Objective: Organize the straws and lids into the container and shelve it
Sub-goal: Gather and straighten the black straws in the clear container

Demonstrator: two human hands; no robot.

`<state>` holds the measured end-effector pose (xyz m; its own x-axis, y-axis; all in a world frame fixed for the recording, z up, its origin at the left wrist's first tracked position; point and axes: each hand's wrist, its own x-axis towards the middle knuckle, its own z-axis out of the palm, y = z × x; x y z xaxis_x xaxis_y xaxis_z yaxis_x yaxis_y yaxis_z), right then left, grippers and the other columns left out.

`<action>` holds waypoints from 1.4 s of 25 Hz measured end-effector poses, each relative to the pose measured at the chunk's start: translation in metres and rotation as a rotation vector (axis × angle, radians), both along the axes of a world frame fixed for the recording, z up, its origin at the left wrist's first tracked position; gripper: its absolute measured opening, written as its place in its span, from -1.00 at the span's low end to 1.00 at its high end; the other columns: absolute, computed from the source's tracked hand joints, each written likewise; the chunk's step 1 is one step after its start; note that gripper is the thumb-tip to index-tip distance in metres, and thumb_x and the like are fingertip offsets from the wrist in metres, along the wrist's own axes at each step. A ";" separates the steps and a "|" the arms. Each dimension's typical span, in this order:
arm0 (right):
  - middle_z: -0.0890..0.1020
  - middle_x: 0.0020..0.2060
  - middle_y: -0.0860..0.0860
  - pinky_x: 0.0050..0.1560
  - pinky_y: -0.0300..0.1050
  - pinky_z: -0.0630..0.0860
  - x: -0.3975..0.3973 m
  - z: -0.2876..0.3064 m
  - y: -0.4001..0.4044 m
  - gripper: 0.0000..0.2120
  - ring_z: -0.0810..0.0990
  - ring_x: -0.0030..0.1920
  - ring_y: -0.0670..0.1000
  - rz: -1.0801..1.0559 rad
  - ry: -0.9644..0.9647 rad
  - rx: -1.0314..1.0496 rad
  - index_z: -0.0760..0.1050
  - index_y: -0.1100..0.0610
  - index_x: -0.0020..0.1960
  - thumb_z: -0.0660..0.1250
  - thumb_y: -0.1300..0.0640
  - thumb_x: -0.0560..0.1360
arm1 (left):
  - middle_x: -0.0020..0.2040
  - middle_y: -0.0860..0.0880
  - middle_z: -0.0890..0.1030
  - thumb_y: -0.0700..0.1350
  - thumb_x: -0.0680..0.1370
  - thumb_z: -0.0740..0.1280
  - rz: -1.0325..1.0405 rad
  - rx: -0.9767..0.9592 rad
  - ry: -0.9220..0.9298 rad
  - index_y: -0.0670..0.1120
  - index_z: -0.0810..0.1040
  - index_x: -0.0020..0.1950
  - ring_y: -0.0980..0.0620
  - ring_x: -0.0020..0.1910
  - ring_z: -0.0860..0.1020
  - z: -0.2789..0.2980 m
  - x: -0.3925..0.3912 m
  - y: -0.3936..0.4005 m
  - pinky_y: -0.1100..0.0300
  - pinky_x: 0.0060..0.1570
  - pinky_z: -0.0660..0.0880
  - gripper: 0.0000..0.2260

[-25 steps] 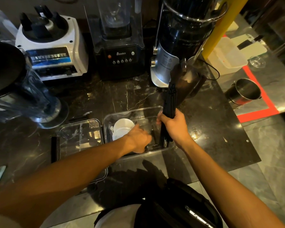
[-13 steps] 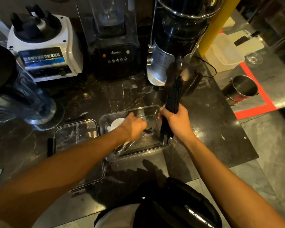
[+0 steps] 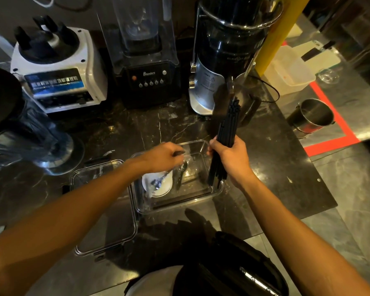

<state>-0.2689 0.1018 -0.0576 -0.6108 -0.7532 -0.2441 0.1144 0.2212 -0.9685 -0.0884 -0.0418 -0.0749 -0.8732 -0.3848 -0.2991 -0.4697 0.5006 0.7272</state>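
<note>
While the person stood at a dark marble counter point(image 3: 265, 167), a clear plastic container point(image 3: 217, 189) sat open on it directly in front of them, and everything else is placed here in relation to that container. The right hand point(image 3: 231, 161), held over the container's right end, was clenched around a bundle of long black straws point(image 3: 228, 133); the bundle stood almost upright, its lower ends dipping inside the container's right side and its upper ends rising well above the rim. The left hand point(image 3: 162, 155) reached over the container's left half with fingers curled, pinching a crinkled clear plastic wrapper point(image 3: 158, 182) that hung down into the container. Beneath that wrapper, inside the container's left end, lay a stack of white lids point(image 3: 167, 185). Just left of the container, touching its side, lay the container's flat clear lid point(image 3: 107, 210). Behind the container, along the back of the counter, stood a black blender point(image 3: 147, 77), with a white blender base point(image 3: 60, 67) further left and a tall silver and black machine point(image 3: 222, 60) to the right. Well to the right of the container, on a lower steel surface, sat a metal cup point(image 3: 312, 116).
</note>
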 end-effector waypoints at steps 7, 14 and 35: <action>0.61 -0.25 0.20 -0.12 -0.12 0.59 0.008 0.000 -0.007 -0.88 0.61 -0.25 0.08 0.048 0.032 -0.006 0.50 0.40 0.06 0.37 0.35 0.60 | 0.28 -0.13 0.53 -0.16 0.56 0.35 -0.472 -0.802 -0.425 -0.03 0.52 0.36 -0.11 0.27 0.49 -0.005 0.009 0.015 -0.04 0.30 0.38 -0.63; 0.65 -0.34 0.03 -0.15 -0.04 0.62 0.003 0.000 0.001 -0.96 0.63 -0.27 0.08 0.032 0.029 -0.014 0.54 0.26 -0.01 0.39 0.32 0.56 | 0.20 -0.08 0.62 -0.02 0.53 0.35 -0.617 -0.864 -0.377 -0.07 0.64 0.14 -0.10 0.26 0.49 -0.008 -0.009 0.044 -0.06 0.27 0.31 -0.76; 0.63 -0.32 0.08 -0.11 0.02 0.63 0.002 0.002 0.002 -0.96 0.62 -0.26 0.08 -0.007 0.012 0.000 0.54 0.27 -0.02 0.40 0.33 0.56 | 0.19 -0.14 0.64 0.08 0.51 0.44 -0.552 -0.617 -0.372 -0.12 0.58 0.19 -0.14 0.22 0.58 -0.032 -0.049 0.079 -0.10 0.41 0.31 -0.63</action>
<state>-0.2673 0.1037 -0.0556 -0.6191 -0.7489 -0.2363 0.1040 0.2200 -0.9699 -0.1372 0.0368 -0.1065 -0.8691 -0.1256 -0.4784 -0.1982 0.9746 0.1042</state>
